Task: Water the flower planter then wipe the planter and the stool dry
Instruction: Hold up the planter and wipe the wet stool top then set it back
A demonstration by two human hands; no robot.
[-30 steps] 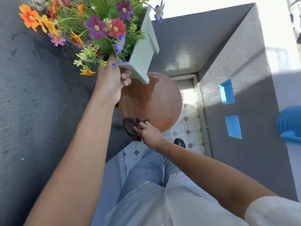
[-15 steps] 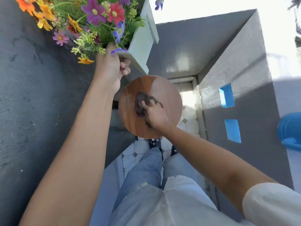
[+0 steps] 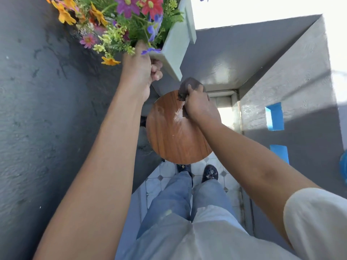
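Cloth (image 3: 188,88) bunched in right hand (image 3: 199,106), fingers clenched around it, at far edge of stool (image 3: 176,136).

Left hand (image 3: 139,69) clamped shut on near corner of planter (image 3: 175,47), lifted clear of the round wooden seat, tilted, flowers (image 3: 120,21) spilling toward grey wall (image 3: 37,109) on the left. Wet streaks glinting on seat just below the dark rag. Beneath the stool, tiled floor (image 3: 159,182), jeans, dark shoes (image 3: 210,174). Blue tape patches (image 3: 275,116) on right-hand wall.

The left hand (image 3: 139,70) grips the flower planter (image 3: 176,47), lifted off the stool (image 3: 174,136). The right hand (image 3: 199,106) presses a dark cloth (image 3: 187,88) at the stool's far edge.
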